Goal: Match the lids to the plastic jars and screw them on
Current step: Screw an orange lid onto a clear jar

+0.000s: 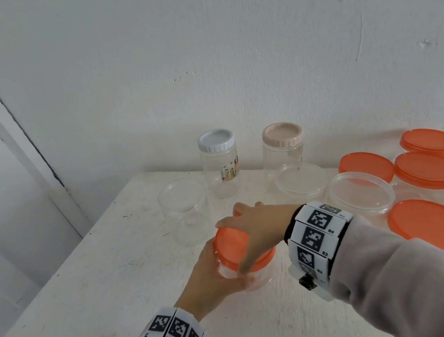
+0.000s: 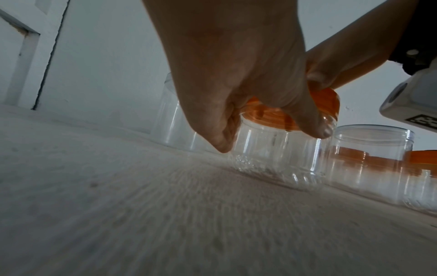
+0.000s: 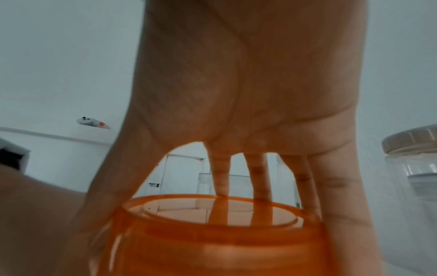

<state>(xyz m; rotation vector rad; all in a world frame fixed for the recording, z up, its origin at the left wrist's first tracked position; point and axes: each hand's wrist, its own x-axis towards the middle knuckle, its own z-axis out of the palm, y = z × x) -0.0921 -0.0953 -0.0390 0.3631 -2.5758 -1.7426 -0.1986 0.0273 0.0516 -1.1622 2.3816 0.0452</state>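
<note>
A small clear plastic jar [image 1: 258, 278] stands near the middle of the white table [image 1: 101, 277]. My left hand [image 1: 217, 272] grips its side from the left, fingers and thumb curled round the wall [image 2: 279, 153]. An orange lid [image 1: 232, 247] sits tilted on the jar's mouth. My right hand [image 1: 254, 227] comes down over this lid, fingers spread round its rim. In the right wrist view the fingers [image 3: 218, 177] reach behind the translucent lid [image 3: 212, 233]. The left wrist view shows the lid [image 2: 329, 100] above the jar's neck.
Open clear jars stand at the back left [image 1: 185, 209], back middle [image 1: 301, 181] and right [image 1: 362, 195]. Two tall jars by the wall carry a white lid [image 1: 215, 140] and a beige lid [image 1: 282, 134]. Several orange lids [image 1: 427, 172] crowd the right. The table's edge runs along the left.
</note>
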